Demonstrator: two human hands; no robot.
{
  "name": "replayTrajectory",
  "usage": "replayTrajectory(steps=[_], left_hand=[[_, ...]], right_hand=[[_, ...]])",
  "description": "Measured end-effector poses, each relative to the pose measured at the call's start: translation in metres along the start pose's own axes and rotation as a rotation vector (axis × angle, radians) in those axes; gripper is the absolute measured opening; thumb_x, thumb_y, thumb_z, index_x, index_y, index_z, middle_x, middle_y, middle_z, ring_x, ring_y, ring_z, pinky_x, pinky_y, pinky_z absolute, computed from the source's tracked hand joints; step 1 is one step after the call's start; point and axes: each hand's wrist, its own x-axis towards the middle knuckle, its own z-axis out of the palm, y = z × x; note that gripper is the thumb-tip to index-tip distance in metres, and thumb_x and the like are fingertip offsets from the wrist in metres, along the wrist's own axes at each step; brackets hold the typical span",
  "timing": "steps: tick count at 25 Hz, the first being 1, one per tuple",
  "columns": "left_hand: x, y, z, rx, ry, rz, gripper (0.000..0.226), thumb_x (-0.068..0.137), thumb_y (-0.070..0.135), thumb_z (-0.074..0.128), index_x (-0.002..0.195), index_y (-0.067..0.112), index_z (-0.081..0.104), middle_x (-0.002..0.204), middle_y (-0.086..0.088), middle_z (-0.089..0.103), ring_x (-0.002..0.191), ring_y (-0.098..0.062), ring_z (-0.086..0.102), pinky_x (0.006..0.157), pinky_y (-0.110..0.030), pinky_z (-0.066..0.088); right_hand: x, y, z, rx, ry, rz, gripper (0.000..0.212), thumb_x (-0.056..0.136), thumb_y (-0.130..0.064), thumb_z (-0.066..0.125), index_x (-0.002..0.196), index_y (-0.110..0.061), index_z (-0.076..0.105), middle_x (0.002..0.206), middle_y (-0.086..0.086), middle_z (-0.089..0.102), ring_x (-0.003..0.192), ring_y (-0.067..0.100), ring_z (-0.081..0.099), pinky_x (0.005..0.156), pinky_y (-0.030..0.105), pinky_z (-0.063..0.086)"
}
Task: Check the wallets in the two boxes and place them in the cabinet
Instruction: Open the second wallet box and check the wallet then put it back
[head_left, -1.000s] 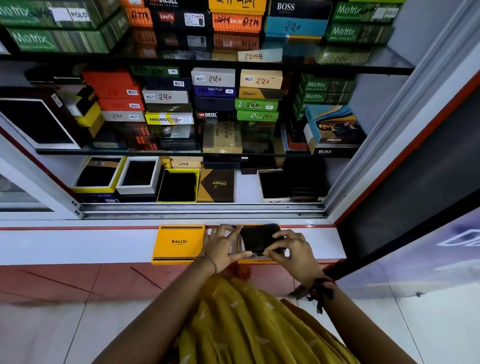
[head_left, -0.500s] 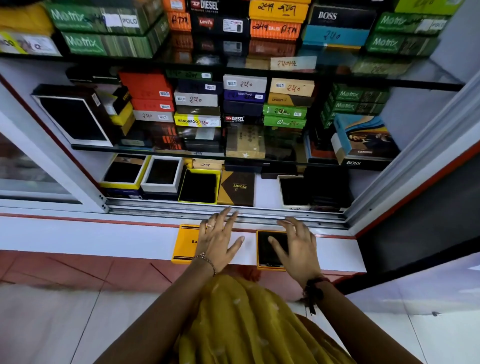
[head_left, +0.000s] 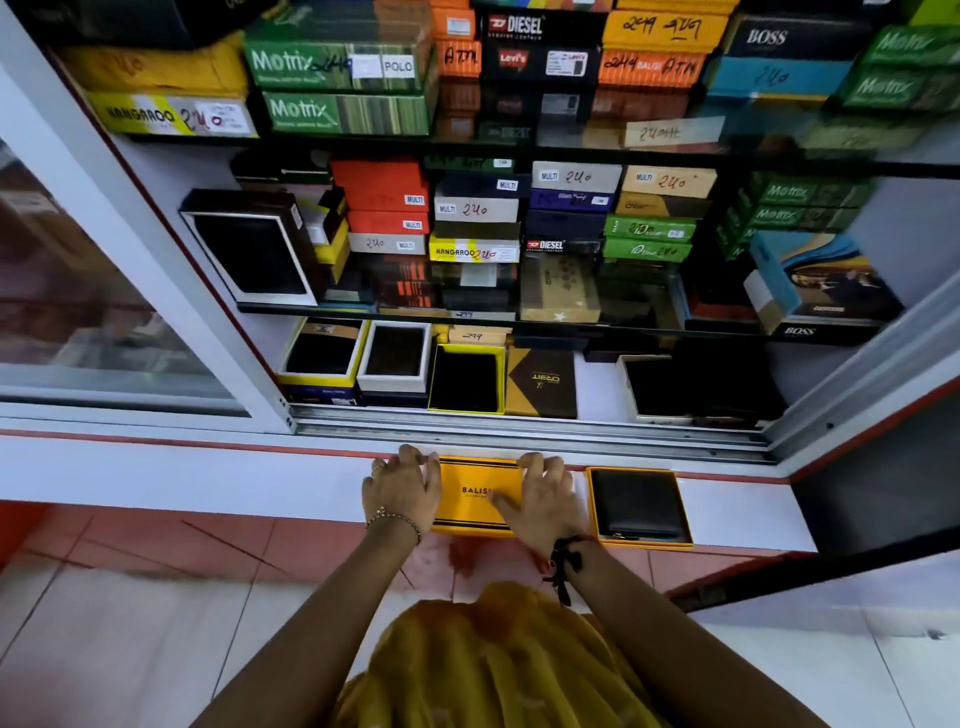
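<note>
A closed orange Balisi box (head_left: 475, 493) lies on the white ledge (head_left: 208, 478) in front of the cabinet. My left hand (head_left: 402, 488) grips its left side and my right hand (head_left: 543, 499) its right side, thumb over the lid. Just to the right sits an open orange box (head_left: 592, 512) with a black wallet (head_left: 636, 504) lying flat inside it. Neither hand touches that box.
The cabinet's sliding glass door (head_left: 104, 322) is pushed left, its metal track (head_left: 519, 428) just beyond the ledge. The bottom shelf (head_left: 597, 387) holds several open wallet boxes with a bare white gap. Upper shelves are packed with stacked boxes. Red and white floor tiles lie below.
A second ago both hands held the black wallet above its box. It was set down inside, and both hands shifted left onto the closed Balisi box.
</note>
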Motion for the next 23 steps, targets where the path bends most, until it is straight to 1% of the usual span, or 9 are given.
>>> replayTrajectory(steps=[3, 7, 9, 11, 15, 17, 19, 21, 23], left_hand=[[0.004, -0.011, 0.002, -0.279, -0.257, -0.115, 0.047, 0.100, 0.044, 0.024, 0.132, 0.016, 0.045, 0.101, -0.019, 0.069, 0.104, -0.035, 0.059, 0.079, -0.038, 0.052], [0.001, -0.007, -0.005, -0.901, -0.429, -0.258, 0.041, 0.100, 0.049, 0.033, 0.122, 0.023, 0.055, 0.116, -0.014, 0.064, 0.099, -0.032, 0.062, 0.079, -0.037, 0.054], [-0.003, 0.000, -0.009, -0.997, -0.509, -0.246, 0.048, 0.100, 0.049, 0.035, 0.123, 0.014, 0.060, 0.110, -0.013, 0.067, 0.088, -0.024, 0.065, 0.068, -0.033, 0.056], [-0.010, 0.005, -0.006, -1.065, -0.618, -0.258, 0.053, 0.095, 0.057, 0.039, 0.119, 0.016, 0.063, 0.107, -0.009, 0.071, 0.088, -0.019, 0.067, 0.071, -0.035, 0.061], [-0.015, 0.010, 0.008, -1.329, -0.731, -0.360, 0.062, 0.089, 0.065, 0.044, 0.117, 0.014, 0.063, 0.112, -0.019, 0.072, 0.102, -0.037, 0.070, 0.085, -0.054, 0.058], [-0.017, 0.009, 0.011, -1.428, -0.687, -0.416, 0.060, 0.091, 0.062, 0.042, 0.118, 0.012, 0.061, 0.111, -0.022, 0.071, 0.101, -0.041, 0.069, 0.081, -0.056, 0.059], [-0.016, 0.003, 0.009, -1.475, -0.615, -0.447, 0.054, 0.094, 0.058, 0.041, 0.118, 0.013, 0.060, 0.109, -0.020, 0.070, 0.099, -0.041, 0.068, 0.073, -0.055, 0.061], [-0.013, -0.005, 0.007, -1.480, -0.549, -0.459, 0.045, 0.098, 0.052, 0.040, 0.112, 0.015, 0.062, 0.105, -0.016, 0.070, 0.096, -0.037, 0.067, 0.065, -0.051, 0.062], [-0.013, -0.004, 0.006, -1.433, -0.480, -0.443, 0.038, 0.100, 0.046, 0.039, 0.108, 0.018, 0.062, 0.103, -0.013, 0.071, 0.096, -0.034, 0.067, 0.069, -0.051, 0.062]], right_hand=[[-0.006, -0.022, 0.016, 0.147, -0.152, 0.135, 0.091, 0.076, -0.071, 0.063, 0.140, -0.016, 0.031, 0.132, 0.013, 0.037, 0.125, 0.033, 0.041, 0.098, 0.044, 0.048], [-0.011, -0.030, 0.016, 0.252, -0.139, 0.234, 0.117, 0.056, -0.087, 0.063, 0.141, -0.016, 0.025, 0.132, 0.012, 0.035, 0.129, 0.034, 0.037, 0.104, 0.045, 0.042], [-0.010, -0.029, 0.014, 0.366, -0.128, 0.278, 0.118, 0.054, -0.085, 0.067, 0.141, -0.016, 0.027, 0.136, 0.012, 0.037, 0.132, 0.035, 0.036, 0.109, 0.045, 0.038], [-0.009, -0.028, 0.013, 0.443, -0.126, 0.305, 0.114, 0.056, -0.080, 0.071, 0.142, -0.019, 0.028, 0.138, 0.012, 0.039, 0.135, 0.035, 0.037, 0.111, 0.045, 0.037], [-0.011, -0.024, 0.010, 0.567, -0.123, 0.301, 0.113, 0.055, -0.078, 0.071, 0.145, -0.023, 0.031, 0.138, 0.010, 0.042, 0.134, 0.033, 0.040, 0.110, 0.045, 0.039], [-0.013, -0.015, 0.003, 0.784, -0.123, 0.295, 0.106, 0.055, -0.078, 0.067, 0.142, -0.025, 0.038, 0.133, 0.008, 0.051, 0.128, 0.030, 0.048, 0.109, 0.049, 0.043], [-0.016, -0.002, -0.002, 1.074, -0.156, 0.282, 0.073, 0.075, -0.073, 0.057, 0.133, -0.029, 0.048, 0.125, 0.009, 0.059, 0.116, 0.030, 0.058, 0.105, 0.053, 0.047], [-0.017, 0.012, -0.006, 1.377, -0.151, 0.345, 0.043, 0.097, -0.052, 0.044, 0.130, -0.025, 0.051, 0.120, 0.014, 0.062, 0.105, 0.031, 0.063, 0.093, 0.053, 0.056], [-0.017, 0.027, -0.003, 1.481, -0.103, 0.397, 0.035, 0.101, -0.037, 0.047, 0.127, -0.015, 0.056, 0.121, 0.016, 0.063, 0.104, 0.031, 0.066, 0.083, 0.050, 0.061]])
